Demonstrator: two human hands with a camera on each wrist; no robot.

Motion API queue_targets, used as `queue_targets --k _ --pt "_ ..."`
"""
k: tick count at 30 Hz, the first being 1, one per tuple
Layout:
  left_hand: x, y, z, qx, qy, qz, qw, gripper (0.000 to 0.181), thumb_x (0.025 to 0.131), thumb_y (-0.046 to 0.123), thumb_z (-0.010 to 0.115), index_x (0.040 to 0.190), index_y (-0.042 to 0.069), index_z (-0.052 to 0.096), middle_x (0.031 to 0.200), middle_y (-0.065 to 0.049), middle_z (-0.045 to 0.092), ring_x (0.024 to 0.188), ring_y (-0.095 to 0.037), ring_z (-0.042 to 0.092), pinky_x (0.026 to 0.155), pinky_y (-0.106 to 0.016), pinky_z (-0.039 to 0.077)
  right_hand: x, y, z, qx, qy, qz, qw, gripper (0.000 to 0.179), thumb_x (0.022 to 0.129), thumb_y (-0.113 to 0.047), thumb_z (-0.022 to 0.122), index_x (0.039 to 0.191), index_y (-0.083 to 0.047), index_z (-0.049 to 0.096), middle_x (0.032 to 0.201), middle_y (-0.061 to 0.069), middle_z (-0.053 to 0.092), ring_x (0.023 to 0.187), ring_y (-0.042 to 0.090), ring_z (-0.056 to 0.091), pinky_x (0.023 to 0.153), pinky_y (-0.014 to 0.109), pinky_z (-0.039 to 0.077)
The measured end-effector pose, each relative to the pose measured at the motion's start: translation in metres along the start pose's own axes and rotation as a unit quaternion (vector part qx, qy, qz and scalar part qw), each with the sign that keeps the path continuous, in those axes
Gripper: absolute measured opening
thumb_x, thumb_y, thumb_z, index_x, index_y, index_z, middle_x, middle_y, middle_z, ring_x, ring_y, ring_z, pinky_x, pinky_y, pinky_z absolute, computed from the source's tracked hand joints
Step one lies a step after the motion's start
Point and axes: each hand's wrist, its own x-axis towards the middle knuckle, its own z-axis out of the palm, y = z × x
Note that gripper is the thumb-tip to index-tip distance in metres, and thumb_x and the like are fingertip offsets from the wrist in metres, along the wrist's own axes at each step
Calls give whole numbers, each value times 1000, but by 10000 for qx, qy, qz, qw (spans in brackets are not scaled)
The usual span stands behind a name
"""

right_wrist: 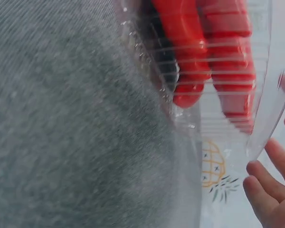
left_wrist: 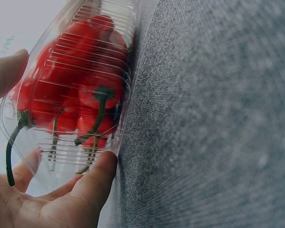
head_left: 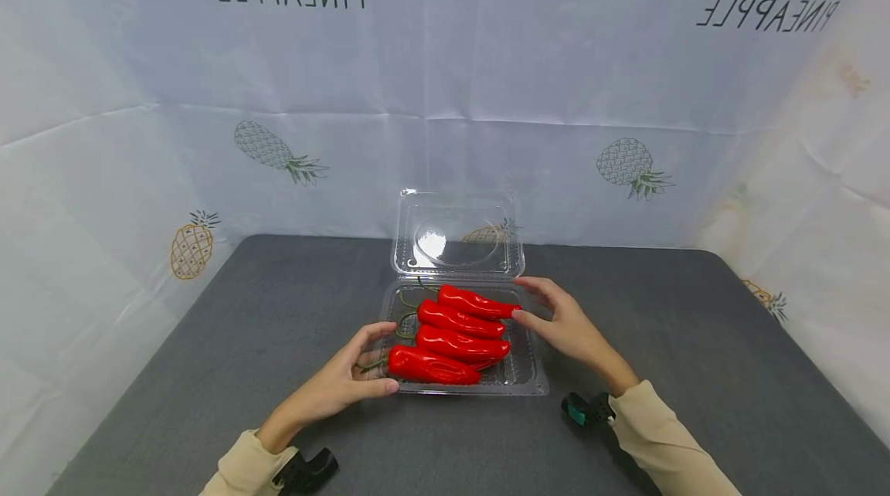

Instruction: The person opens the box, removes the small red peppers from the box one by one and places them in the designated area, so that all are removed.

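Observation:
Several red chili peppers [head_left: 462, 343] with green stems lie in a row in a clear plastic clamshell box [head_left: 526, 384]. Its lid [head_left: 455, 206] stands raised at the back. At the box's front left corner is my left hand [head_left: 341, 380], thumb and fingers spread around the end wall, fingertips touching the plastic. One pepper's stem [left_wrist: 9, 156] sticks out over the rim toward that palm. My right hand [head_left: 566, 322] is at the box's right side, fingers loosely extended. In the head view, its thumb overlaps the tip of the rearmost pepper [head_left: 480, 303].
The box stands on a dark grey tabletop [head_left: 299, 287] with rounded back corners. Behind and beside it hangs a pale cloth [head_left: 445, 56] printed with pineapples and mirrored lettering. A black wrist device [head_left: 306, 473] is on the left arm, another [head_left: 587, 409] on the right.

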Motion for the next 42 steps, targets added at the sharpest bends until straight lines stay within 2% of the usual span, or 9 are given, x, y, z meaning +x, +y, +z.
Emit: queue_targets --k 6,14,19,26,39,42 --pt "0 0 0 -42 10 -21 10000 79 93 11 68 153 -2 19 160 -29 13 142 -54 30 105 -27 49 6 -9 3 -268 96 -356 9990 51 92 -18 72 138 -5 54 140 14 55 132 37 49 109 61 41" --pt "0 0 0 -50 45 -25 10000 78 93 11 69 152 -1 20 160 -29 14 142 -53 31 106 -27 49 17 -20 8 -179 -280 -664 9972 46 92 -13 71 135 -3 57 133 20 59 124 40 56 105 56 48" --pt "0 -1 -1 -31 49 -54 10000 78 93 11 69 152 0 20 160 -28 15 142 -53 31 107 -29 49 22 -25 11 -253 -503 -622 9965 45 92 -13 69 134 -1 57 133 20 59 120 41 58 102 57 49" --pt "0 0 -1 -16 54 -84 9999 78 93 12 70 152 1 21 160 -27 17 142 -53 31 108 -30 48 28 -26 18 -431 -800 -720 9933 43 94 -15 67 133 0 57 132 18 61 117 37 61 96 53 55" --pt "1 0 -2 -34 53 -28 10000 79 92 11 70 152 -1 21 159 -28 17 141 -53 33 106 -30 50 38 -30 30 -740 -1174 -318 9898 47 95 -23 65 136 -2 55 129 13 64 109 25 63 93 41 58" --pt "1 0 -2 -17 62 -52 10000 79 92 11 70 152 -1 21 159 -28 17 141 -53 33 106 -31 50 39 -29 31 -948 -1175 -395 9877 48 96 -24 64 137 0 55 128 14 64 107 25 62 91 41 58"
